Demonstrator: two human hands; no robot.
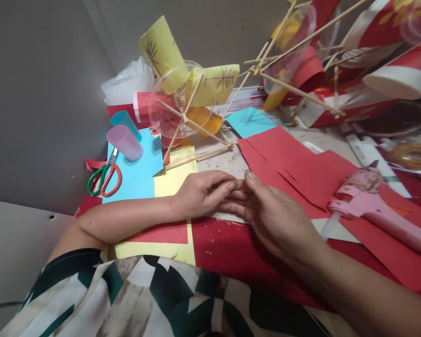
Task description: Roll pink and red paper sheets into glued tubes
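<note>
My left hand [208, 193] and my right hand [272, 208] meet over the middle of the table, fingertips touching. Both have their fingers closed together. A tiny orange speck shows between the fingertips, too small to name; anything else held there is hidden. Just beyond the hands stands a wheel-like frame of thin wooden sticks [184, 117], with clear plastic discs and yellow paper tubes [164, 54] marked with dark lines. Red paper sheets [277, 154] lie past my right hand, and yellow paper [177, 180] lies beside my left wrist.
Scissors [110, 178] with green and orange handles lie on blue paper [136, 182] at left, near a purple cup [124, 142] and a teal cup [126, 124]. A pink glue gun [375, 210] rests at right. Another stick structure [298, 91] with red-and-white paper cups [403, 75] stands behind.
</note>
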